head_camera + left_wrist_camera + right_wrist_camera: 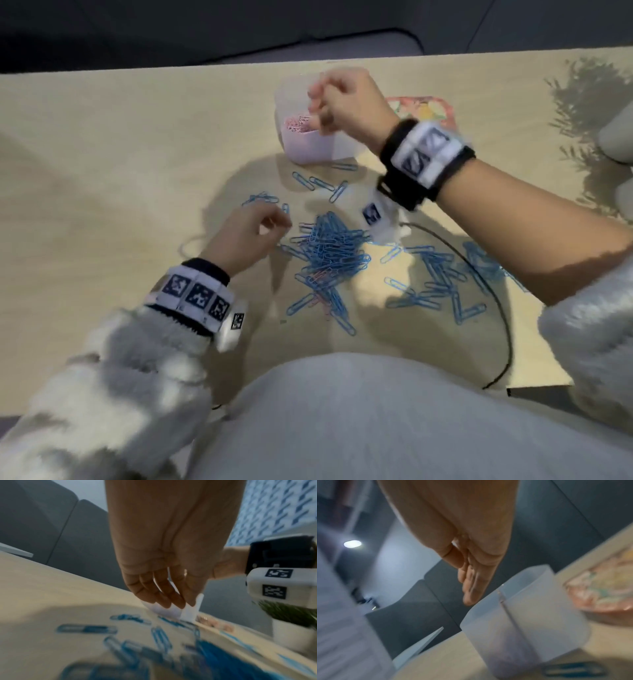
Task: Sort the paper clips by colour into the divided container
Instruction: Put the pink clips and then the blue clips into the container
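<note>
Nearest to me a black cable (pixel 493 294) curves across the table (pixel 102 154) through the scattered blue clips on the right; I think a sleeve could catch it and sweep clips off the near edge. In the middle lies the blue pile (pixel 330 253), with a few pink clips (pixel 320 275) buried in it, so a hasty pick may bring a blue one tangled with a pink. My left hand (pixel 245 236) rests at the left of the pile, fingers loosely curled, and I see nothing held. Further away my right hand (pixel 342 102) hovers over the divided container (pixel 308 147), above the compartment with pink clips inside. Its fingers (pixel 471 586) hang straight and close together; whether a clip is between them I cannot tell. The container looks light, so a knock could tip it.
</note>
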A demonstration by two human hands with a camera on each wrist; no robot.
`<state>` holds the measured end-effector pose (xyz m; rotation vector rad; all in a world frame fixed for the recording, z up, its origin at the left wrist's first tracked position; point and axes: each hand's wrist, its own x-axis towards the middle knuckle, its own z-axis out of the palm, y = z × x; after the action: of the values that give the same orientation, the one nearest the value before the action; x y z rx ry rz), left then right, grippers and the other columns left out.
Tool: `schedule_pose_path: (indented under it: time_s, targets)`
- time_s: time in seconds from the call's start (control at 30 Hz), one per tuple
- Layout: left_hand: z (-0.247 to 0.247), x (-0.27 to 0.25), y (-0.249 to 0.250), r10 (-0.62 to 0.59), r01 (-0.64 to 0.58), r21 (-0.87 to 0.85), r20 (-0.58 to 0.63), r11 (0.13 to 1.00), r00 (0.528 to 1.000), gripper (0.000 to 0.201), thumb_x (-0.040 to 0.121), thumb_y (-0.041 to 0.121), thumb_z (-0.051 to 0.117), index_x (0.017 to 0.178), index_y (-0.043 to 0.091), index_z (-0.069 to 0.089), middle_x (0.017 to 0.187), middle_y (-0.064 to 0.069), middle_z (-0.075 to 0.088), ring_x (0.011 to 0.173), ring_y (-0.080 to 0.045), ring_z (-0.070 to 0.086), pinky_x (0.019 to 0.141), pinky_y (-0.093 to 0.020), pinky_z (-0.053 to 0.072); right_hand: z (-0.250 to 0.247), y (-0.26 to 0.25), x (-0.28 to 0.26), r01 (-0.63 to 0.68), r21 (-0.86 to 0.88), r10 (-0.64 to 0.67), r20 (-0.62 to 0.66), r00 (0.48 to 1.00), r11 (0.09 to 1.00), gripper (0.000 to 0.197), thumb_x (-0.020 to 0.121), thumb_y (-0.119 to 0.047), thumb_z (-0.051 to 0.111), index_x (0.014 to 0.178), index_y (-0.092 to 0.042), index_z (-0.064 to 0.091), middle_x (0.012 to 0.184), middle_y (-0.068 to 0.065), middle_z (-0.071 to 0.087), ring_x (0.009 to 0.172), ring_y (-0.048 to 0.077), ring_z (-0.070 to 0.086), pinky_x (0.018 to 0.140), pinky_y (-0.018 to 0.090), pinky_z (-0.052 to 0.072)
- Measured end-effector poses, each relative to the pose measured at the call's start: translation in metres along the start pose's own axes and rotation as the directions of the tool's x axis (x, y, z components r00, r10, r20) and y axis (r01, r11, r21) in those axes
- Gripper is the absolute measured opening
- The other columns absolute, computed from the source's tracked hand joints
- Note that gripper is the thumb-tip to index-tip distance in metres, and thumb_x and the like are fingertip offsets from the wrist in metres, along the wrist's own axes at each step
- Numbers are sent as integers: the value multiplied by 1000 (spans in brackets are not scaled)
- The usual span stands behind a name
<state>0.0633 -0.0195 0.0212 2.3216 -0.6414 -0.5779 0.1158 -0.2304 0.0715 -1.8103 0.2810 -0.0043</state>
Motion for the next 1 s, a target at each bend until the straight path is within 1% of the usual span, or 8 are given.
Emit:
schedule_pose_path:
  time_s: [0.1,0.2,0.27,0.4,0.57,0.67,0.83,1.0]
  targets:
    - [22,-25,-2,-20,9,64,167,998,986,7,78,19,70,80,14,64,80,4,60,73,-12,54,61,-11,39,-8,35,-62,245,-418,-97,345,934,875,13,83,-5,57,90,-3,67,78,2,65,59,-3,55,62,13,46]
    - [43,-37,1,21,-70,168,274,983,962,20,71,29,76,79,18,61,80,5,56,74,-12,53,64,-16,39,-8,82,-110,360,-635,94,566,819,684,34,76,-21,73,108,-11,67,107,12,61,94,19,51,88,32,41]
    - [50,-39,2,40,-106,203,303,973,952,19,71,24,74,79,19,59,82,4,53,75,-14,51,68,-25,42,-8,100,-129,380,-679,103,557,824,628,44,71,-26,75,112,-15,64,114,10,55,102,25,46,90,38,40]
    - [48,-39,-8,11,-58,177,256,983,967,18,71,10,73,82,16,60,83,4,53,70,-10,49,60,-9,36,-22,116,-138,336,-696,-35,408,912,634,29,71,-4,62,100,-9,65,106,14,58,96,33,51,82,41,44]
    - [37,-42,-25,-44,21,112,202,993,978,27,69,2,73,77,21,56,84,-6,63,67,-11,54,60,-15,41,-40,115,-143,259,-799,-26,292,956,543,31,74,-4,54,102,-12,65,104,12,60,94,34,50,83,40,43]
    - [38,-44,-24,-12,-13,122,199,992,980,22,69,3,73,79,18,61,83,-4,59,67,-9,53,63,-19,42,-19,104,-152,351,-731,-113,355,928,585,21,76,-13,49,89,-11,66,89,12,64,86,34,57,74,39,46]
    - [45,-50,-14,176,-217,213,194,953,965,21,71,21,73,90,14,70,88,-5,61,84,-20,56,76,-32,45,20,96,-168,364,-758,161,518,840,541,17,84,-31,59,91,-15,59,100,6,63,99,24,54,77,34,41]
    - [53,-50,-6,235,-300,228,274,926,932,13,76,15,69,88,17,73,89,-4,64,76,-17,54,73,-31,47,7,108,-173,214,-696,218,477,851,686,21,79,-18,64,79,-22,44,81,1,52,77,22,48,64,30,31]
